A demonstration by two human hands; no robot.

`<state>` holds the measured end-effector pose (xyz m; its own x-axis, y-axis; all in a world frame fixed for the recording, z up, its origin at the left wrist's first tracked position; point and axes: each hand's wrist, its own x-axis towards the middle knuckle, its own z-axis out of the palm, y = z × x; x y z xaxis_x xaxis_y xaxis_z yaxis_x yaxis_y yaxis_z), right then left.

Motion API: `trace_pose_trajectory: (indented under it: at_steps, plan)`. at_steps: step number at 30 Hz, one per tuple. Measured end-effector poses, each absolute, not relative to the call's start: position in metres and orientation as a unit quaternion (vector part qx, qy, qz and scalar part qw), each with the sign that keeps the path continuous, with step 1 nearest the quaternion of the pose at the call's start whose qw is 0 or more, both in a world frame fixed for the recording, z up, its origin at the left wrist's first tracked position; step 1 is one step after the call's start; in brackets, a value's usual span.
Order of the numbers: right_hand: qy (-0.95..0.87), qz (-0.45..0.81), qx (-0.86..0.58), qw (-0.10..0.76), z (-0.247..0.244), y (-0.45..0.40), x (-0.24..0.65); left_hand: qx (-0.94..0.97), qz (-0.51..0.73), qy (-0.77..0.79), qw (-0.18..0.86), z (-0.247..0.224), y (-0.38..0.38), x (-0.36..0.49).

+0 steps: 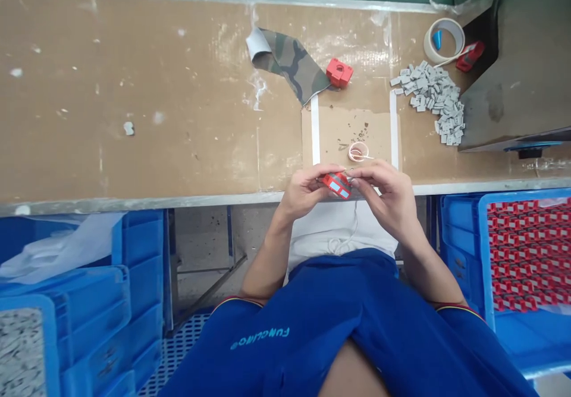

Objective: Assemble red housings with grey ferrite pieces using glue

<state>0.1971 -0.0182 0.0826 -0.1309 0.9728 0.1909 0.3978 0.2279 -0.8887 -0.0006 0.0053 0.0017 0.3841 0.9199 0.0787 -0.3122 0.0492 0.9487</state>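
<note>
Between both hands, at the table's front edge, is a small red part (338,185) with pale rectangles on its face. My left hand (305,192) is closed on its left side, thumb and fingers pinching it. The fingers of my right hand (384,193) are pinched together at the part's right end; what they hold there is too small to make out. Just beyond the hands stands a small round cup (358,151) with a thin white strip across it. Another red block (339,73) lies farther back, touching a camouflage cloth (294,63).
At the back right are a pile of small grey pieces (435,99), a tape roll (459,34), a red piece (470,56) and a large metal box (526,58). Blue crates stand below, the right crate (484,254) holding rows of red parts, the left crate (53,337) speckled pieces.
</note>
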Motion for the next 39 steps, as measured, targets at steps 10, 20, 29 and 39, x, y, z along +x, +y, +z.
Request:
trace_pose_trajectory:
  at_steps: [10, 20, 29, 39]
  plan:
    - [-0.674, 0.352, -0.532, 0.372, 0.082, -0.016, 0.200, 0.530, 0.457, 0.327, 0.635, 0.003, 0.005, 0.000]
    - [-0.767, 0.191, -0.556, 0.258, 0.087, -0.027, 0.188, 0.565, 0.450, 0.350, 0.596, 0.003, 0.003, 0.000]
    - [-0.678, 0.302, -0.540, 0.397, 0.072, -0.042, 0.192, 0.604, 0.455, 0.319, 0.571, 0.007, 0.006, -0.004]
    - [-0.640, 0.286, -0.546, 0.459, 0.053, -0.033, 0.188, 0.549, 0.466, 0.344, 0.603, 0.002, 0.000, 0.002]
